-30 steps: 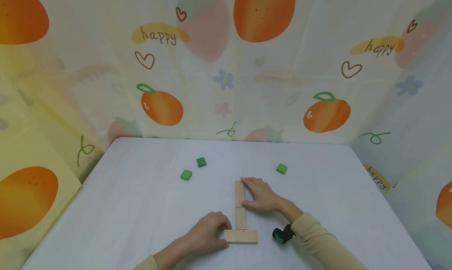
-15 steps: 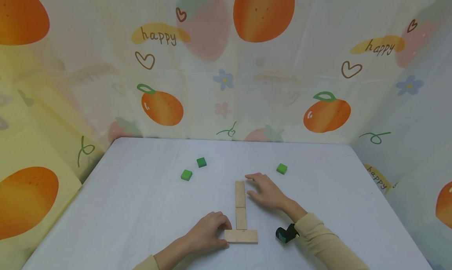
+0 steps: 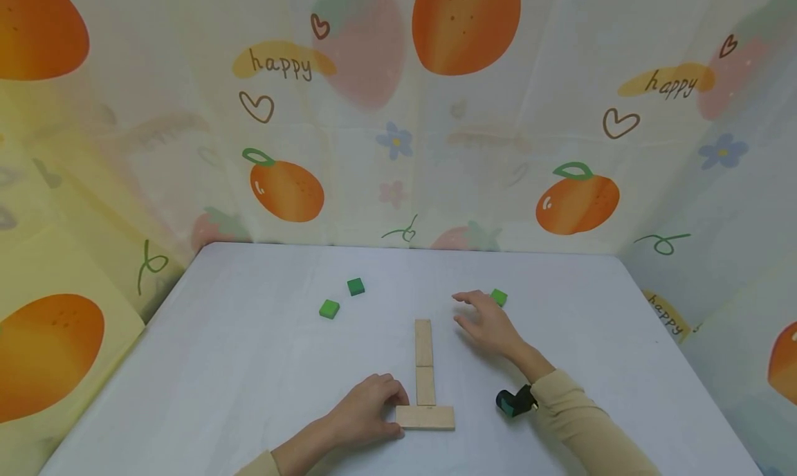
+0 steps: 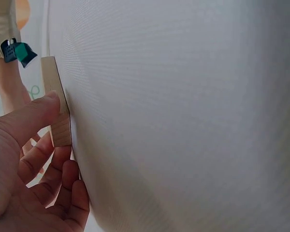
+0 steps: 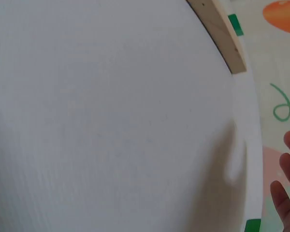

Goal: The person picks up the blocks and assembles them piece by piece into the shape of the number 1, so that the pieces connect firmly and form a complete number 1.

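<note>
Three pale wooden blocks lie flat on the white table. One block (image 3: 429, 418) runs crosswise at the near end; a short block (image 3: 425, 385) and a longer-looking block (image 3: 423, 342) extend away from it in a line. My left hand (image 3: 367, 410) grips the crosswise block's left end, the thumb on its near side; the left wrist view shows this block (image 4: 62, 133) between thumb and fingers. Over the table, right of the far block, my right hand (image 3: 492, 327) holds nothing, fingers apart. Partly behind it sits a light green cube (image 3: 500, 297).
Toward the back left lie another light green cube (image 3: 329, 309) and a darker green cube (image 3: 355, 286). A black camera mount (image 3: 517, 401) sticks out from the right wrist. Patterned curtains (image 3: 467, 185) stand behind the table (image 3: 218, 365) and along its sides.
My right hand has let go of the far block and moved away to the right and back, toward the right-hand green cube. The left hand and all the blocks stay in place.
</note>
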The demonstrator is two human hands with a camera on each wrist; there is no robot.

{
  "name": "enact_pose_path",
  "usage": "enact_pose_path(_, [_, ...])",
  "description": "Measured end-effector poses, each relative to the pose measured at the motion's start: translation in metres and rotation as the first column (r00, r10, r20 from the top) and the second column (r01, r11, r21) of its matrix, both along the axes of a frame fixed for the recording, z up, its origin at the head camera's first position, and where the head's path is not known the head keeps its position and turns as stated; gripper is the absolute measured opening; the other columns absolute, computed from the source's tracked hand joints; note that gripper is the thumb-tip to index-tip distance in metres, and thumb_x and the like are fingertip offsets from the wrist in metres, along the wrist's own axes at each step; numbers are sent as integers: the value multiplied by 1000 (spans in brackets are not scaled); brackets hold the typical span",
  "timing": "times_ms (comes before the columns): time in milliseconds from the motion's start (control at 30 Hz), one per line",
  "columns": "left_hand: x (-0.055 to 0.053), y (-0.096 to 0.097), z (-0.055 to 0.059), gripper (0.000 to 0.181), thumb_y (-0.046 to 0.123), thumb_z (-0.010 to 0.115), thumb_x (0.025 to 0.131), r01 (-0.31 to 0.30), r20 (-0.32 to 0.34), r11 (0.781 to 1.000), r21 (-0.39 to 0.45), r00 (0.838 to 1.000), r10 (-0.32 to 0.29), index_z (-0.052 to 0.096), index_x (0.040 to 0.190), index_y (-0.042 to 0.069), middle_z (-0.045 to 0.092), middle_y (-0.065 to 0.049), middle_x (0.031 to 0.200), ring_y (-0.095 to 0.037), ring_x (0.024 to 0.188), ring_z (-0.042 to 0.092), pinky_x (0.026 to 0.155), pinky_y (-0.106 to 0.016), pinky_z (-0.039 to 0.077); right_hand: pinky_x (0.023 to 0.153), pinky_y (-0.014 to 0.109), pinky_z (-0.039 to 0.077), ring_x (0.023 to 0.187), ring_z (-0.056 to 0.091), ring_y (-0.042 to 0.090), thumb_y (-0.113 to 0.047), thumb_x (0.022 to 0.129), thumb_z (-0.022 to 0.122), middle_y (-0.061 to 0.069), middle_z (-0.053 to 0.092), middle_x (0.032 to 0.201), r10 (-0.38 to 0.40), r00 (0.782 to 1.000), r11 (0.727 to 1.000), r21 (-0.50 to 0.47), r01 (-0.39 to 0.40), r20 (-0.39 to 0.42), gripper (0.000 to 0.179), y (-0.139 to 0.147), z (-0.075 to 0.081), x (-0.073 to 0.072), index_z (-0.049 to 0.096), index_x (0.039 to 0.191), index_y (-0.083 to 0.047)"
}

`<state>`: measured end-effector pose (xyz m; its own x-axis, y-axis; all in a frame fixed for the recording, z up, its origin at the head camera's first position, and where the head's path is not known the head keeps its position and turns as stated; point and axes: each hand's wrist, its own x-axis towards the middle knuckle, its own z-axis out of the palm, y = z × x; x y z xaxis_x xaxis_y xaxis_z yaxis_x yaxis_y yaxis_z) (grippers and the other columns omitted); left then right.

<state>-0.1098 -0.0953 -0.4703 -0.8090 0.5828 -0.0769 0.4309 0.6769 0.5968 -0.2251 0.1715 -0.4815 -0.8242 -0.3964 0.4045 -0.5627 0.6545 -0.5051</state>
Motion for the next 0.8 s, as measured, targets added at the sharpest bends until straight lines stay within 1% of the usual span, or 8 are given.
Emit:
enact_pose_path(133, [0,0,0,31,26,80,67,1,-5,1000,-5,1000,-1,62,92,23,52,18,84,0,80,44,75,-21,43,81,43,47,100,56,27,-10,81,68,11,61,109,-41,999,999,-24,40,-34,36,8,4,-3,59,115,-3])
enact_pose_path(233, [1,0,1,31,26,80,67,3,-5,1000,-4,1000,-3,62,92,22,52,18,85,0,80,44,75,-21,43,80,43,46,98,56,29,-10,80,68,13,62,108,-69,997,997,-39,67,-37,37,14,6,-6,59,115,-2])
enact_pose_path(300, [1,0,1,31,26,80,67,4,-7,1000,-3,1000,-4,62,92,22,52,18,84,0,80,44,75,-21,43,80,44,45,98,56,30,-9,81,68,14,62,109,-83,996,995,-49,82,-19,37,18,6,-7,59,116,-1])
enact_pose_path(433, [1,0,1,32,27,80,67,7,-13,1000,-5,1000,-7,62,92,22,52,18,85,0,80,44,75,-21,43,84,45,44,101,54,31,-10,82,66,15,60,112,-110,992,992,-63,113,56,38,26,6,-10,58,118,0])
enact_pose_path(533, [1,-1,1,32,27,80,67,11,-17,1000,-4,1000,-11,62,92,22,52,18,85,1,80,44,75,-21,43,87,48,42,102,53,33,-11,83,65,17,59,113,-131,988,988,-71,137,85,38,30,7,-11,57,119,0])
enact_pose_path(633, [1,-1,1,32,27,80,67,16,-22,1000,0,1000,-16,62,92,22,52,17,85,1,80,44,74,-21,43,88,50,41,101,52,35,-10,82,66,19,58,112,-153,986,985,-65,158,71,39,34,8,-13,57,118,2])
enact_pose_path(800, [1,-1,1,32,27,80,67,21,-28,1000,1,999,-21,61,92,22,52,17,85,1,80,43,74,-21,42,83,49,41,97,53,37,-8,80,67,23,58,109,-188,982,980,-65,189,18,38,42,5,-16,58,115,5])
